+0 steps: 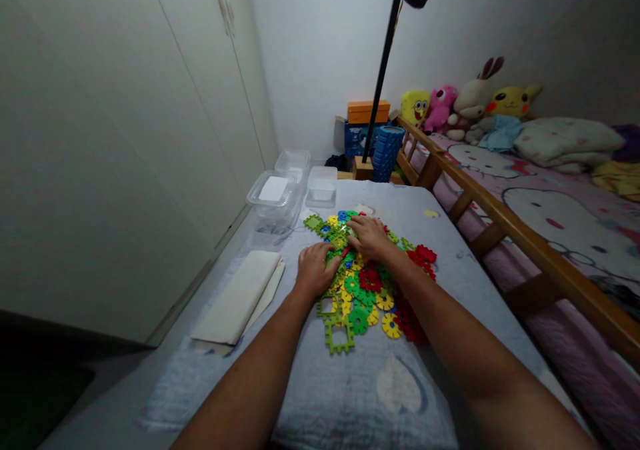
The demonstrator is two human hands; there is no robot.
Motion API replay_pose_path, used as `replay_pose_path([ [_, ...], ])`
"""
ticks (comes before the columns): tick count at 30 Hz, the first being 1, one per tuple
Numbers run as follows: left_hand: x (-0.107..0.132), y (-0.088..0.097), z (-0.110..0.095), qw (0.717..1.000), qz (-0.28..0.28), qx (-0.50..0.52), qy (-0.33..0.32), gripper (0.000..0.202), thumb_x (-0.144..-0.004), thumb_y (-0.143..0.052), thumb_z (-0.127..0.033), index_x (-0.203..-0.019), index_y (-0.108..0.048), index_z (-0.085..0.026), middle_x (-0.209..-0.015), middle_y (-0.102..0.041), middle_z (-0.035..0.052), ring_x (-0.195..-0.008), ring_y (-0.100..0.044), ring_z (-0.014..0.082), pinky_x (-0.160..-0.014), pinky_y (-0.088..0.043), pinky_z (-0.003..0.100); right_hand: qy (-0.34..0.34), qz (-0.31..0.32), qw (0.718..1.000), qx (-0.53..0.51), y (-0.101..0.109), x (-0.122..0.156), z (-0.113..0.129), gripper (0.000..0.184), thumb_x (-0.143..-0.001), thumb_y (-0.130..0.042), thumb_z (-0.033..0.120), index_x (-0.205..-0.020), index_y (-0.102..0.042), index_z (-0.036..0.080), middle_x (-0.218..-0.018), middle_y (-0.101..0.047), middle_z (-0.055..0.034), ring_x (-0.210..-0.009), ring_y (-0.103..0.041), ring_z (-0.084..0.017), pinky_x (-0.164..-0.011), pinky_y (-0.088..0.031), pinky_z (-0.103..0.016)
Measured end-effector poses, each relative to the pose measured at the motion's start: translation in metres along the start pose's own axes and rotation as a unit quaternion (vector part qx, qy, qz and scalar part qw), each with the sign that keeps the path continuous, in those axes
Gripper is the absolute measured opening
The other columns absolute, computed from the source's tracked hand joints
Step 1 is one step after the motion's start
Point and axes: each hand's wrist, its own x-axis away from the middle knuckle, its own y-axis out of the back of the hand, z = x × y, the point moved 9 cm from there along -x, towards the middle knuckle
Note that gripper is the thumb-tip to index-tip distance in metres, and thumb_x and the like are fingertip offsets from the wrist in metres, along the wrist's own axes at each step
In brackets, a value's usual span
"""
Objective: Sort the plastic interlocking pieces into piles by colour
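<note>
A heap of flat plastic interlocking pieces point(367, 290) in green, yellow, red and blue lies on a pale blue quilt point(350, 383). My left hand point(316, 270) rests on the heap's left side with its fingers curled over green pieces. My right hand point(369, 235) lies palm down on the far part of the heap, fingers bent onto green and yellow pieces. What either hand grips, if anything, is hidden under the fingers. A green square frame piece point(339, 337) lies at the near edge.
Clear plastic containers point(274, 193) point(321, 185) stand at the quilt's far left. A folded white cloth point(240, 297) lies to the left. White wardrobe doors point(125, 137) run along the left. A wooden bed rail point(505, 220), plush toys point(463, 107) and a black pole point(383, 70) are to the right.
</note>
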Motion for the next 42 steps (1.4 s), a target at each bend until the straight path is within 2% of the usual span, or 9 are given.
replay_pose_path([
  [5,-0.002,0.002,0.007,0.999,-0.020,0.032,0.008,0.023,-0.093,-0.056,-0.031,-0.113,-0.065,-0.023,-0.119,-0.070,0.0082,-0.118,-0.061,0.0257,-0.108,-0.043,0.046,-0.008,0.062,0.998,0.022,-0.017,-0.012,0.013,0.046,-0.100,-0.046,0.045,-0.140,-0.059,0.026,-0.156,-0.048,-0.0119,-0.144,-0.035,-0.037,-0.113,-0.027,-0.063],
  [9,-0.005,0.006,0.013,0.997,-0.061,0.048,0.020,0.032,-0.092,-0.057,-0.031,-0.121,-0.063,-0.018,-0.128,-0.065,0.0133,-0.124,-0.058,0.0267,-0.110,-0.044,0.045,0.031,0.064,0.997,0.007,-0.014,0.010,0.028,0.044,-0.101,-0.045,0.046,-0.138,-0.061,0.027,-0.148,-0.057,-0.0098,-0.138,-0.042,-0.037,-0.110,-0.030,-0.064],
  [14,-0.005,-0.002,0.012,0.999,-0.031,0.015,0.021,0.032,-0.093,-0.058,-0.037,-0.121,-0.065,-0.022,-0.134,-0.064,0.0118,-0.130,-0.056,0.0283,-0.112,-0.041,0.050,0.067,0.079,0.994,-0.038,-0.011,0.044,0.026,0.044,-0.101,-0.045,0.042,-0.140,-0.060,0.028,-0.146,-0.059,-0.0105,-0.134,-0.049,-0.032,-0.109,-0.033,-0.058],
  [19,-0.004,-0.004,0.008,1.000,-0.011,-0.002,0.008,0.029,-0.093,-0.058,-0.040,-0.114,-0.069,-0.023,-0.132,-0.066,0.0112,-0.129,-0.057,0.0284,-0.112,-0.040,0.051,0.040,0.105,0.994,-0.005,0.003,0.057,-0.001,0.026,-0.092,-0.060,0.036,-0.110,-0.077,0.029,-0.119,-0.073,-0.0102,-0.118,-0.059,-0.033,-0.106,-0.035,-0.055],
  [23,-0.004,-0.003,0.010,1.000,-0.012,-0.001,0.011,0.028,-0.093,-0.059,-0.040,-0.113,-0.069,-0.023,-0.130,-0.066,0.0110,-0.128,-0.057,0.0287,-0.111,-0.041,0.051,0.017,0.096,0.995,0.037,0.016,0.038,-0.010,0.023,-0.091,-0.058,0.033,-0.094,-0.079,0.024,-0.106,-0.073,-0.0113,-0.104,-0.064,-0.029,-0.094,-0.044,-0.043],
  [28,-0.004,-0.001,0.012,0.999,-0.036,0.017,0.012,0.028,-0.091,-0.060,-0.036,-0.115,-0.066,-0.022,-0.126,-0.067,0.0101,-0.123,-0.060,0.0280,-0.109,-0.044,0.049,0.013,0.018,1.000,0.017,0.012,-0.019,-0.001,0.037,-0.095,-0.050,0.025,-0.124,-0.071,0.018,-0.130,-0.066,-0.0147,-0.121,-0.059,-0.027,-0.104,-0.044,-0.038],
  [32,-0.005,0.000,0.016,0.997,-0.063,0.031,0.012,0.033,-0.090,-0.060,-0.034,-0.120,-0.064,-0.021,-0.130,-0.063,0.0119,-0.126,-0.058,0.0281,-0.111,-0.045,0.048,-0.011,0.074,0.997,0.013,-0.022,-0.053,0.003,0.051,-0.098,-0.051,0.034,-0.147,-0.054,0.022,-0.157,-0.045,-0.0144,-0.141,-0.044,-0.032,-0.116,-0.035,-0.050],
  [36,-0.007,0.000,0.022,0.996,-0.076,0.041,0.019,0.039,-0.092,-0.055,-0.030,-0.128,-0.061,-0.017,-0.138,-0.059,0.0153,-0.133,-0.054,0.0291,-0.116,-0.042,0.049,-0.030,0.151,0.988,0.006,-0.047,-0.050,0.007,0.052,-0.099,-0.048,0.042,-0.149,-0.052,0.028,-0.163,-0.037,-0.0124,-0.146,-0.035,-0.040,-0.114,-0.031,-0.064],
  [42,-0.009,-0.003,0.024,0.997,-0.065,0.023,0.027,0.041,-0.089,-0.053,-0.019,-0.128,-0.064,-0.016,-0.143,-0.058,0.0150,-0.138,-0.051,0.0287,-0.120,-0.038,0.049,0.083,0.150,0.985,-0.032,-0.038,-0.014,0.027,0.044,-0.100,-0.048,0.039,-0.141,-0.060,0.027,-0.155,-0.048,-0.0114,-0.142,-0.043,-0.032,-0.117,-0.032,-0.053],
])
